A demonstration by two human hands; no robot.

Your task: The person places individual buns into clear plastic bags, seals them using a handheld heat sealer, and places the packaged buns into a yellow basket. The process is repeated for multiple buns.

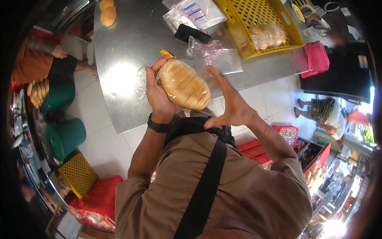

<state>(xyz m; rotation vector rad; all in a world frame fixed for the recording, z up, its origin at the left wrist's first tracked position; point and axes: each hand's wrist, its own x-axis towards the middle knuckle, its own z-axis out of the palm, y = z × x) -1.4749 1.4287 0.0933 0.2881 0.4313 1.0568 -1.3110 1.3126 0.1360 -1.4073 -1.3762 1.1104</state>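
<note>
A sliced, golden loaf of bread [185,85] in a clear plastic bag rests in my left hand [160,95], whose fingers wrap around its left side over the steel table's near edge. My right hand [234,104] is just right of the loaf, thumb and fingers spread wide, holding nothing. By my left fingertips is a small yellow-and-black object [167,53], partly hidden. Beyond the loaf, clear printed plastic bags [217,55] lie loose beside a black phone [192,33].
Two round buns [108,16] sit at the table's [131,36] far left. A yellow crate [241,42] with bagged bread stands at the far right, near a pink bag [317,58]. Green bins [67,137] and a red crate [99,197] are on the left. Other people stand on both sides.
</note>
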